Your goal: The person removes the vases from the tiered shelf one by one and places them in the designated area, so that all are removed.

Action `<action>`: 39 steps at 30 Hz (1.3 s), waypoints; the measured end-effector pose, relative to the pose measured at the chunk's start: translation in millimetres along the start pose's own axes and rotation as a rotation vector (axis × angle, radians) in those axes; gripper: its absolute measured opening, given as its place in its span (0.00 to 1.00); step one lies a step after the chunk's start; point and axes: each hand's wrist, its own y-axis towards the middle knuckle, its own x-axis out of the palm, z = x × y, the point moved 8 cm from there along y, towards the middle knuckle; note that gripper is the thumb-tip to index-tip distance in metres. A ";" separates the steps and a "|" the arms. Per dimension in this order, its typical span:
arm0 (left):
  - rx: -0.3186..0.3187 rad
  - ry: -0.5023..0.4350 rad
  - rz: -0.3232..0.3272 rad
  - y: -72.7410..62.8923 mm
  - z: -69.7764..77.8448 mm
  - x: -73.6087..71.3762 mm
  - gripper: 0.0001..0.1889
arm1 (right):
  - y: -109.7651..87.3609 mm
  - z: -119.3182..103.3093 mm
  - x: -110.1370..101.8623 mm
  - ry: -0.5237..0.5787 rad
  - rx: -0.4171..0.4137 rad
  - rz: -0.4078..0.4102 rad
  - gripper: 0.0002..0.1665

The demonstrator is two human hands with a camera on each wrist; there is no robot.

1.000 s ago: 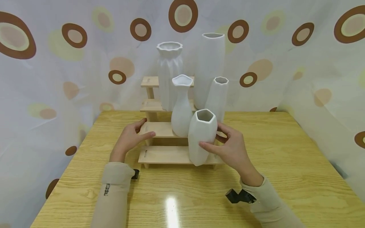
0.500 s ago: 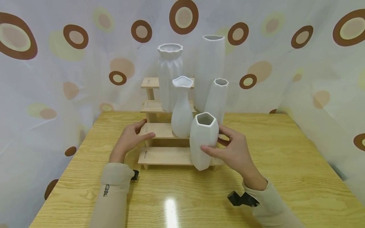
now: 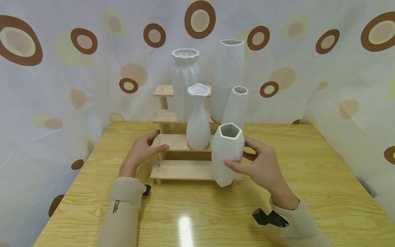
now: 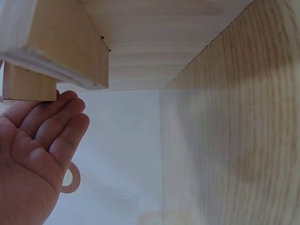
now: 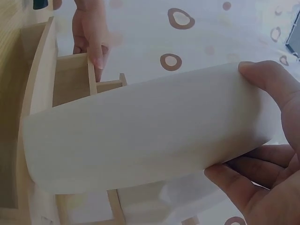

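My right hand point(image 3: 262, 164) grips a white faceted vase point(image 3: 228, 154) with a five-sided mouth, thumb in front and fingers behind. The vase is slightly tilted at the right end of the lowest step of a wooden tiered stand point(image 3: 182, 169). Its base overlaps that step's front edge; whether it touches the wood I cannot tell. In the right wrist view the vase point(image 5: 140, 131) lies across the picture. My left hand point(image 3: 140, 151) holds the stand's left end, thumb on the second step. From the left wrist, its fingers point(image 4: 61, 122) show against the wood.
On higher steps stand a slender-necked vase point(image 3: 198, 127), a fluted vase point(image 3: 186, 82), a tall vase point(image 3: 229, 68) and a narrow tapered vase point(image 3: 236, 108), all white. The stand sits on a wood-grain table point(image 3: 160, 216) before a patterned curtain point(image 3: 102, 68).
My right hand has carried the faceted vase to the right and slightly down along the lowest step. The left hand stays on the stand. The head view has tilted up slightly.
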 end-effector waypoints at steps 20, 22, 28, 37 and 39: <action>-0.006 -0.001 -0.009 -1.3 -2.7 2.2 0.52 | 0.2 -3.0 -35.8 -0.015 0.042 0.044 0.35; -0.006 -0.004 -0.008 -1.0 -3.0 2.4 0.52 | 0.5 -3.1 -39.5 -0.017 0.042 0.050 0.35; -0.003 -0.015 -0.006 -0.2 -3.4 2.4 0.52 | 1.5 -4.5 -49.0 -0.006 0.037 0.059 0.35; -0.005 -0.009 0.008 0.5 -2.9 1.4 0.51 | 1.8 -4.4 -62.4 0.003 0.066 0.101 0.33; -0.004 -0.008 0.006 0.3 -1.9 1.5 0.51 | 2.1 -4.5 -65.8 -0.005 0.072 0.115 0.32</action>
